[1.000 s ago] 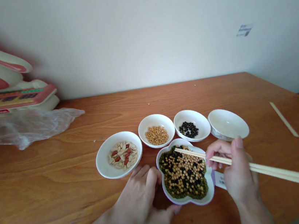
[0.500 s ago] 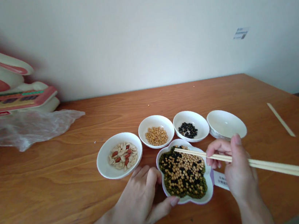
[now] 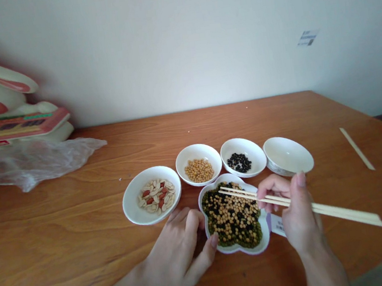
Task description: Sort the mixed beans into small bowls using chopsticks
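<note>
A flower-shaped white dish of mixed green, yellow and black beans sits near the table's front edge. My left hand curls round its left rim, thumb on the near edge. My right hand grips a pair of wooden chopsticks, their tips over the far part of the beans. Behind the dish stand a bowl of peanuts, a bowl of yellow beans, a bowl of black beans and an empty bowl.
A crumpled clear plastic bag and a white-and-red toy figure lie at the back left. A loose wooden stick rests at the right. A paper label pokes out beside the dish.
My left thumb has slid up along the dish's near rim. The chopstick tips have shifted slightly left over the beans. The view has tipped a little.
</note>
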`<state>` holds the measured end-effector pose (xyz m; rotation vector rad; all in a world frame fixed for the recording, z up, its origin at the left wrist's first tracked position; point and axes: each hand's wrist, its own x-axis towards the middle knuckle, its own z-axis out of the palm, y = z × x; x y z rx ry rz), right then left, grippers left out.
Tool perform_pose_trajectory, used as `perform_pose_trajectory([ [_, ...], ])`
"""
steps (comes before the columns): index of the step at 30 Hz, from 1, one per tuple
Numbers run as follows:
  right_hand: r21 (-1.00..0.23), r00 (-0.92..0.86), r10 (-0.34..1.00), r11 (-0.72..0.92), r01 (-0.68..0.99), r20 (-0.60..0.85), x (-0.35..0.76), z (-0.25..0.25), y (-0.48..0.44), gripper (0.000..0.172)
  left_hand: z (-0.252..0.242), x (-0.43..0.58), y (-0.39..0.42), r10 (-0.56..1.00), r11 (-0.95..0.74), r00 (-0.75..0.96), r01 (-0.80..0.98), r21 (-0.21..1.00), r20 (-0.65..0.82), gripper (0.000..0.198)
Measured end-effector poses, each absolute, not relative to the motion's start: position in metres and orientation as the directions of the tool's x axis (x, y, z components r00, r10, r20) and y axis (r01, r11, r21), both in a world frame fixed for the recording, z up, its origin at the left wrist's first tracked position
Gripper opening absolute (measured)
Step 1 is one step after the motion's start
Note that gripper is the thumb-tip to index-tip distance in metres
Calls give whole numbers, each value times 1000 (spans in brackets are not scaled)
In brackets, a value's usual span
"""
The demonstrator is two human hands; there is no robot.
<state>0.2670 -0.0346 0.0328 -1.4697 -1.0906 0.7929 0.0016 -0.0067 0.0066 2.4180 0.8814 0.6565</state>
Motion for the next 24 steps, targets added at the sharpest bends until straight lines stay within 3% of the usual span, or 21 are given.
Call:
perform_pose_trajectory([
  [10, -965, 315, 937, 71, 253, 151, 263, 28, -34, 87, 7, 3, -6, 689, -661, 695, 483, 575, 208, 16],
  [24, -946, 267, 944, 109, 305, 195, 266, 23, -33, 86, 3, 3, -7, 716, -626, 678, 519, 582, 166, 41],
])
